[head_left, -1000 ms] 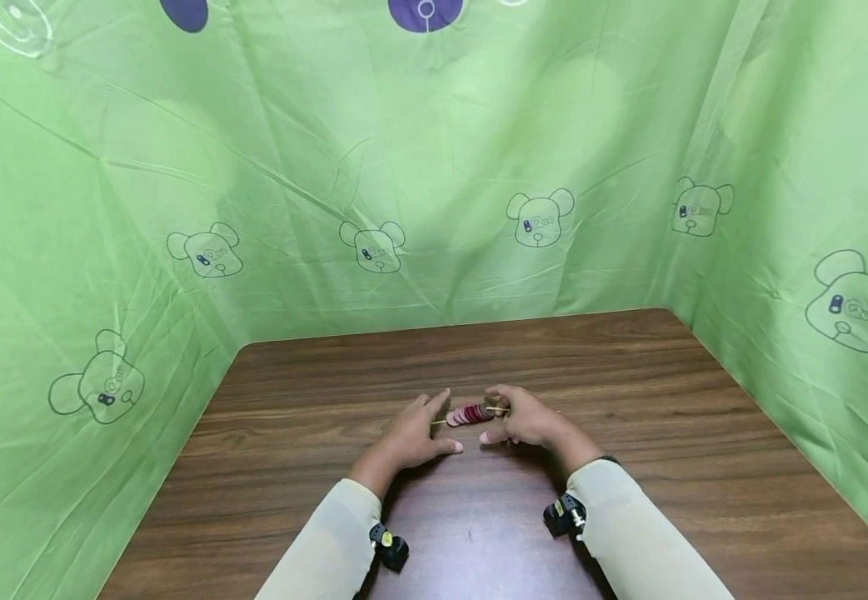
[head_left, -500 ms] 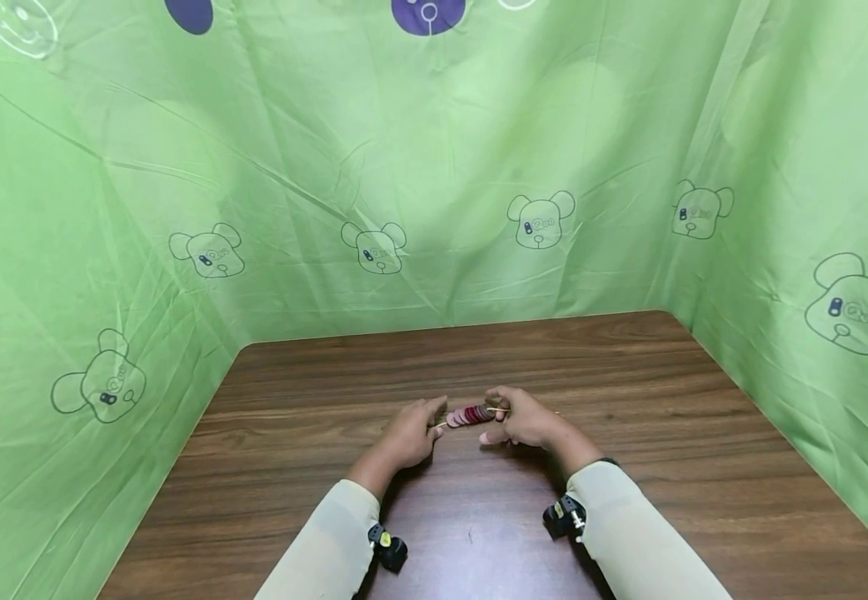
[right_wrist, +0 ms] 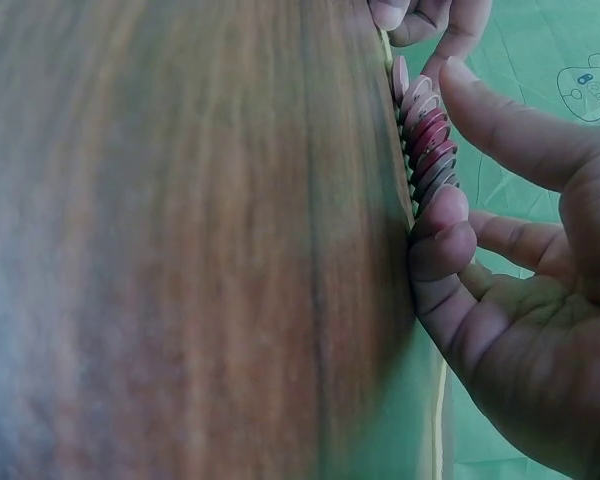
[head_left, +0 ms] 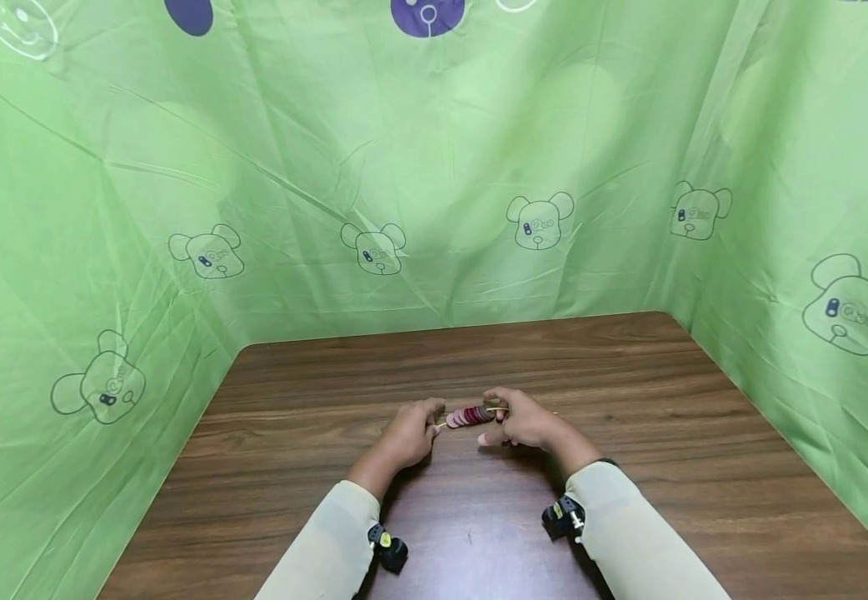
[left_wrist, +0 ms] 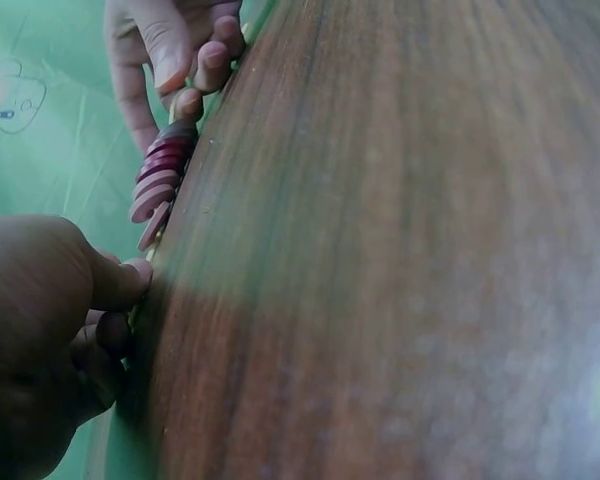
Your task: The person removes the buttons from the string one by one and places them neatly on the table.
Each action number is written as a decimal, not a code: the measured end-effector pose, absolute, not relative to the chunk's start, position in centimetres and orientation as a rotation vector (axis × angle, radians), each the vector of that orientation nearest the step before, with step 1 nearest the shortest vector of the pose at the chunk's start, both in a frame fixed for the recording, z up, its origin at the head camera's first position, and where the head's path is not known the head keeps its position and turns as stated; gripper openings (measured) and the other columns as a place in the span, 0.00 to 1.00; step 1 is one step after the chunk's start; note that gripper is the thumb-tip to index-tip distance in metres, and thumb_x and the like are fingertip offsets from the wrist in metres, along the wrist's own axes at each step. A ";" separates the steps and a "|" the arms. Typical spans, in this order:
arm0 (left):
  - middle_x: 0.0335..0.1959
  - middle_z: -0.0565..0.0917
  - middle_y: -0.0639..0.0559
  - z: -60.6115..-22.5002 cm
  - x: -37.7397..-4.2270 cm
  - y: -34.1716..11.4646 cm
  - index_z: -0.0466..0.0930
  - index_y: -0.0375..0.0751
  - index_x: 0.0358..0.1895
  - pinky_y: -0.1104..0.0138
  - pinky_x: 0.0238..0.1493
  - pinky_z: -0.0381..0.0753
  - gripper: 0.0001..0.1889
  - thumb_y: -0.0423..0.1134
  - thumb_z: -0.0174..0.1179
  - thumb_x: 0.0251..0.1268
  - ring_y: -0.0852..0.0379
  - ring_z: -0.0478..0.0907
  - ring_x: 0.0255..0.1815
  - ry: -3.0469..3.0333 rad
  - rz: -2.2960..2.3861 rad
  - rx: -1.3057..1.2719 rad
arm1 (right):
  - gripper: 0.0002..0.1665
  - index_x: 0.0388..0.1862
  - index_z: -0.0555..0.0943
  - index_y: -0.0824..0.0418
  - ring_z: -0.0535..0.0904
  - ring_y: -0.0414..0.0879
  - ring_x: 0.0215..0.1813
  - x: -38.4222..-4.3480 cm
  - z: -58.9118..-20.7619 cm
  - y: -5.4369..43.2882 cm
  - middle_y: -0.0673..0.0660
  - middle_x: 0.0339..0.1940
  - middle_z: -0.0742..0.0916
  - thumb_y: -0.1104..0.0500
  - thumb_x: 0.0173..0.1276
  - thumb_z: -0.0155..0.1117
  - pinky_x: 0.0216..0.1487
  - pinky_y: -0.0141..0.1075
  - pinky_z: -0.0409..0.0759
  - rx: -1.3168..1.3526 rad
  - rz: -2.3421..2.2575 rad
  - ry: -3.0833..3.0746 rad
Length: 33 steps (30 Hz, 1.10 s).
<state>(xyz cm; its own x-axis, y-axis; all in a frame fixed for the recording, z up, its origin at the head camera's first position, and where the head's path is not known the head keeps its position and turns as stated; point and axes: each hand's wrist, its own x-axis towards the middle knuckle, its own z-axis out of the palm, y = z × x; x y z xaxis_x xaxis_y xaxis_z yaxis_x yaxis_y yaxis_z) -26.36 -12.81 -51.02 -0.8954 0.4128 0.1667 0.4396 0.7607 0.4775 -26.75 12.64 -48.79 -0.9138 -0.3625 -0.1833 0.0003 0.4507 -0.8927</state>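
Several small round discs that look like buttons (head_left: pixel 470 416), pale pink through dark red to grey, sit in a slanted row along a thin yellowish stick (head_left: pixel 441 425) low over the table. My left hand (head_left: pixel 410 432) pinches the stick's left end between thumb and fingers, close to the pale discs. On the grey side, my right hand (head_left: pixel 526 418) has fingers curled round the stick, with its thumb held apart. The right wrist view shows the curled fingers (right_wrist: pixel 445 235) beside the grey discs (right_wrist: pixel 437 180). The left wrist view shows the left thumb (left_wrist: pixel 125 283) on the stick.
The brown wood-grain table (head_left: pixel 291 492) spreads around both hands. Green curtains (head_left: pixel 434 167) with bear-face prints hang behind it and along both sides. A small black camera (head_left: pixel 391 550) is strapped at each wrist.
My left thumb and fingers, spread apart a second ago, have closed on the stick's left end. My right hand and the row of discs have hardly moved.
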 end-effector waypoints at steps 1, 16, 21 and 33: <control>0.36 0.86 0.48 -51.0 -26.4 -12.8 0.81 0.32 0.67 0.55 0.49 0.85 0.23 0.26 0.68 0.70 0.55 0.83 0.39 -2.899 -0.806 -0.701 | 0.57 0.83 0.66 0.70 0.75 0.43 0.26 -26.8 -48.8 12.7 0.63 0.43 0.80 0.67 0.57 0.86 0.26 0.34 0.75 -0.308 -1.451 2.358; 0.32 0.88 0.51 -51.8 -26.4 -13.2 0.90 0.37 0.44 0.67 0.41 0.80 0.07 0.32 0.75 0.66 0.62 0.80 0.35 -2.833 -1.100 -0.498 | 0.56 0.82 0.66 0.70 0.77 0.44 0.28 -26.8 -48.9 12.7 0.64 0.45 0.81 0.67 0.58 0.86 0.27 0.35 0.75 -0.316 -1.467 2.340; 0.29 0.86 0.54 -51.7 -26.3 -13.1 0.87 0.42 0.34 0.70 0.38 0.77 0.06 0.32 0.76 0.63 0.65 0.76 0.32 -2.836 -1.054 -0.447 | 0.56 0.82 0.67 0.71 0.77 0.44 0.28 -26.7 -49.0 12.8 0.64 0.45 0.81 0.67 0.58 0.86 0.28 0.35 0.75 -0.321 -1.468 2.345; 0.35 0.83 0.54 -51.6 -25.8 -12.7 0.88 0.48 0.30 0.63 0.40 0.78 0.08 0.38 0.76 0.66 0.59 0.78 0.37 -2.852 -0.928 -0.372 | 0.54 0.80 0.68 0.72 0.76 0.44 0.28 -26.5 -48.9 12.8 0.65 0.45 0.81 0.66 0.58 0.86 0.29 0.35 0.76 -0.342 -1.476 2.352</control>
<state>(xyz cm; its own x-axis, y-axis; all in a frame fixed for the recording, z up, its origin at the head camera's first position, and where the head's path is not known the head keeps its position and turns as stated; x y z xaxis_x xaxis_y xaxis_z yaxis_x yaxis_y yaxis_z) -25.85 -12.68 -51.62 -0.9627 0.1952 0.1875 0.2682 0.7818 0.5630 -26.50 12.84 -48.93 -0.9126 -0.3773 -0.1578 -0.0220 0.4305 -0.9023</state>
